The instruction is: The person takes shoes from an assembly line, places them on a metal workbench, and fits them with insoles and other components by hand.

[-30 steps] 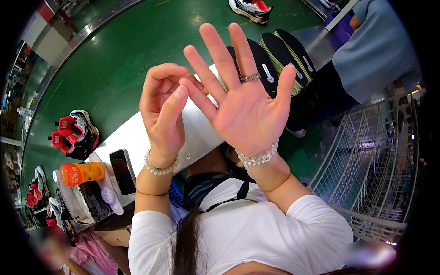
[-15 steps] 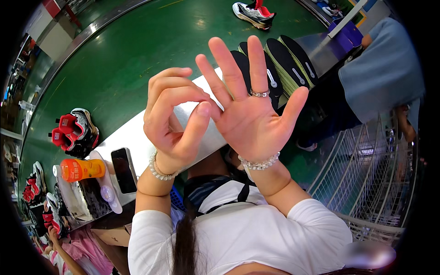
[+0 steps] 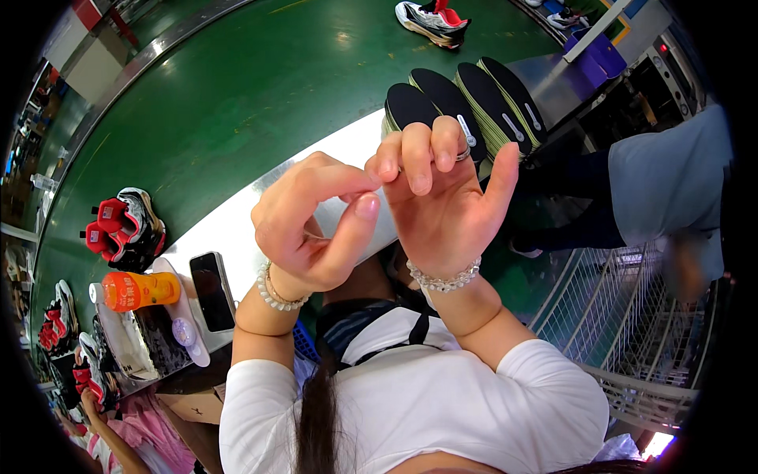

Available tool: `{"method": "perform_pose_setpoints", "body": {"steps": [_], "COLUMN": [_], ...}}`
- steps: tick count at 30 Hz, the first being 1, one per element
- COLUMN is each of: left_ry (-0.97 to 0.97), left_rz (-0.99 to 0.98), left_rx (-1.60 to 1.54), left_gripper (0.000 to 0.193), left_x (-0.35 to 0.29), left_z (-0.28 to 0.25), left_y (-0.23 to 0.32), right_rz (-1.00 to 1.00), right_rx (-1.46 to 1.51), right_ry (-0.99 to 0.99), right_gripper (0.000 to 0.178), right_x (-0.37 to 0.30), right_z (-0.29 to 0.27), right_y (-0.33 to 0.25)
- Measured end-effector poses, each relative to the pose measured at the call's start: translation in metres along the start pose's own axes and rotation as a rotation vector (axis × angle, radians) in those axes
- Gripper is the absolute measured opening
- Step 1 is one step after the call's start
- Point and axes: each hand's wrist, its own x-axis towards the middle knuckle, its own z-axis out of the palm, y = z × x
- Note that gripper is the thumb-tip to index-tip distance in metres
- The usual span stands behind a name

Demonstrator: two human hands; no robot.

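My left hand (image 3: 314,225) has its thumb and index finger pinched together at the outer edge of my right hand, around what looks like the right little finger, mostly hidden. My right hand (image 3: 442,209) shows its palm, the other fingers half curled and the thumb spread out. Nothing lies in that palm. A ring (image 3: 463,155) sits on its index finger. Each wrist wears a beaded bracelet, the left bracelet (image 3: 272,292) and the right bracelet (image 3: 446,280). Both hands are above a light metal tabletop (image 3: 237,221).
Stacks of black insoles (image 3: 485,107) stand beyond my right hand. At left are a phone (image 3: 212,292), an orange drink bottle (image 3: 138,291) and red-and-black shoes (image 3: 126,229). Another shoe (image 3: 433,24) is on the green surface (image 3: 260,87). A wire cart (image 3: 608,308) and a person in blue (image 3: 667,182) are at right.
My right hand's outstretched fingers have curled toward the palm and the hand has dropped slightly. My left hand keeps its pinch at the right hand's edge. The person at right has shifted downward.
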Motion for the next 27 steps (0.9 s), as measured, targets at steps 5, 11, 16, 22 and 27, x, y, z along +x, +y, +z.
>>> {"method": "perform_pose_setpoints", "body": {"steps": [5,11,16,22,27], "left_ry": [-0.155,-0.218,-0.225,-0.228,-0.093], "left_rz": [0.027,0.072,0.053,0.002,-0.129], "left_rx": [0.105,0.130,0.083,0.080,-0.009], "left_gripper": [0.007,0.007,0.007,0.006,0.003], "left_x": [0.003,0.006,0.007,0.002,-0.006], "left_z": [-0.001,0.001,-0.001,-0.007,-0.008], "left_y": [0.005,0.006,0.007,0.012,0.005], "right_rz": [-0.019,-0.061,-0.126,-0.289,-0.432], "right_rx": [-0.053,-0.104,-0.229,-0.549,-1.010], "right_ry": [0.030,-0.074,-0.129,-0.171,-0.266], "right_gripper": [0.052,0.063,0.065,0.066,0.059], "right_x": [0.001,0.000,-0.001,-0.001,-0.002], "right_z": [0.010,0.008,0.008,0.007,-0.002], "right_y": [0.000,0.001,0.002,0.005,0.011]}}
